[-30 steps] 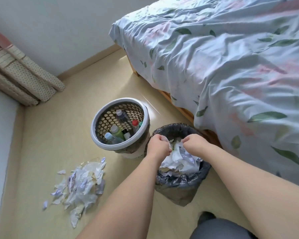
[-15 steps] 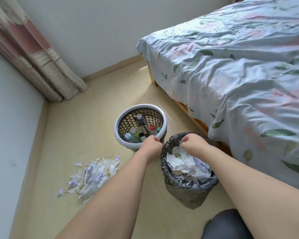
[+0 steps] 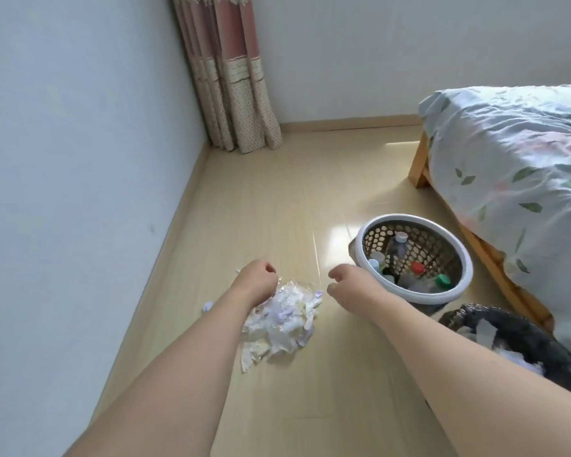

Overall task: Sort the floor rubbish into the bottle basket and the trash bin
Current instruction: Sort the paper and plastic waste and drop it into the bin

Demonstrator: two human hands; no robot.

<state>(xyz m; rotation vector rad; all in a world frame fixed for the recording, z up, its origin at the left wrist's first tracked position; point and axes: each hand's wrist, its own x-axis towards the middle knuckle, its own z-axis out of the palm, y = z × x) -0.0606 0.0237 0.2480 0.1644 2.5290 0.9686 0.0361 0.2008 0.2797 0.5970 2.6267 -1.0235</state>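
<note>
A pile of torn white and lilac paper and clear plastic scraps (image 3: 282,319) lies on the wood floor. My left hand (image 3: 256,280) hovers over the pile's far left edge, fingers curled, holding nothing I can see. My right hand (image 3: 346,285) hangs just right of the pile, fingers loosely bent and apart, empty. The white-rimmed perforated bottle basket (image 3: 462,258) stands to the right with several capped bottles (image 3: 419,268) inside. The trash bin (image 3: 521,338), lined with a black bag, sits at the lower right with white paper in it, partly behind my right forearm.
A bed (image 3: 521,179) with a leaf-print sheet and wooden frame fills the right side. A wall runs along the left, and a pink dotted curtain (image 3: 231,94) hangs in the far corner. One small scrap (image 3: 207,306) lies left of the pile.
Both hands left the trash bin and swung left to the scrap pile. The view turned left, so the bin and basket now sit at the right.
</note>
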